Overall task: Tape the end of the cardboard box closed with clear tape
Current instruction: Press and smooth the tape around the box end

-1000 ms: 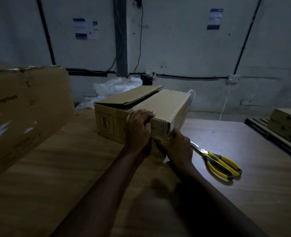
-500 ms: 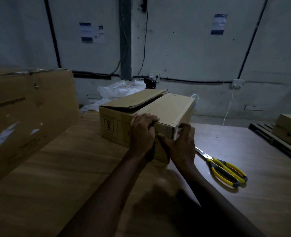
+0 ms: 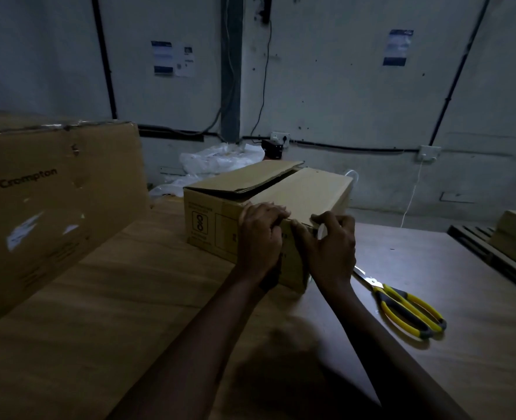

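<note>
The left grip (image 3: 261,234) curls over the near top edge of the cardboard box (image 3: 299,192). The right grip (image 3: 331,250) clamps its corner, with scissors (image 3: 384,294) near.

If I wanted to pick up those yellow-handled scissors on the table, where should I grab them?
Probably by the yellow and grey handle loops, coming from the near right: the scissors lie flat, blades pointing away towards the brown cardboard box.
</note>
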Demonstrator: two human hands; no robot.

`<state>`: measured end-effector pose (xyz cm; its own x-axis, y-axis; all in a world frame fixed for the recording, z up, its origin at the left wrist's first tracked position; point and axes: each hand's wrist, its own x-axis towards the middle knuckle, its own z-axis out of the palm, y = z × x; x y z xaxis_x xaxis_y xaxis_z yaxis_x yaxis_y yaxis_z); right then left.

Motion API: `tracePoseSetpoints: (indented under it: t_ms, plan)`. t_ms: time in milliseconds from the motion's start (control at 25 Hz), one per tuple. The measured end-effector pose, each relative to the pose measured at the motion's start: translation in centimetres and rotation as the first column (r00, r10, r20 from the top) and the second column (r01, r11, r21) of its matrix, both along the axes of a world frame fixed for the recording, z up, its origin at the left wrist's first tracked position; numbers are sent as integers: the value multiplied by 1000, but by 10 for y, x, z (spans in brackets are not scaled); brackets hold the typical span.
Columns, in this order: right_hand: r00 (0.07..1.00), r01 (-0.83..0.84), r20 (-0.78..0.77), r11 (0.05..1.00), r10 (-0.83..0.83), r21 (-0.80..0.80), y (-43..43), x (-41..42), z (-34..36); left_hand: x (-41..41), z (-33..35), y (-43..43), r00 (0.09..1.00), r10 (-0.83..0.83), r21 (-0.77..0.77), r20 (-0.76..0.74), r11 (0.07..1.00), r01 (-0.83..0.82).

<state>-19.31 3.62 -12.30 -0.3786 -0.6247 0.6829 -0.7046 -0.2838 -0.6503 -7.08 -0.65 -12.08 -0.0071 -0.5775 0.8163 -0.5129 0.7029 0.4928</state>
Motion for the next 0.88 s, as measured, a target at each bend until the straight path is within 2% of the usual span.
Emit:
tracePoseSetpoints:
  t_ms: [120,240,400,560,640,760,880]
  plan:
    - [987,-98,124,994,103,-41,-7,-10,2,0,1,-1,1000,0,-10,-4,1000,0]
    - [962,-213,163,976,218,-52,-13,-24,-4,0,1,0,1000,-2,-17,-7,1000,2]
    - [882,-370,285,926,376,-77,-13,-31,-11,-1,-1,-2,1000,5,-15,-9,1000,-5]
    - [796,-427,437,900,419,-84,-15,-32,-16,0,0,-3,1000,8,-23,-7,1000,-8]
    - [767,-474,487,880,418,-8,-15,-39,-23,0,0,-2,1000,10,-28,-6,1000,-10]
    - [794,-528,463,824,394,205,-14,-51,-37,0,1,-1,1000,12,-35,-2,999,-12]
    - [799,-559,437,779,413,286,-12,-57,-42,0,1,1,1000,9,-33,-10,999,-10]
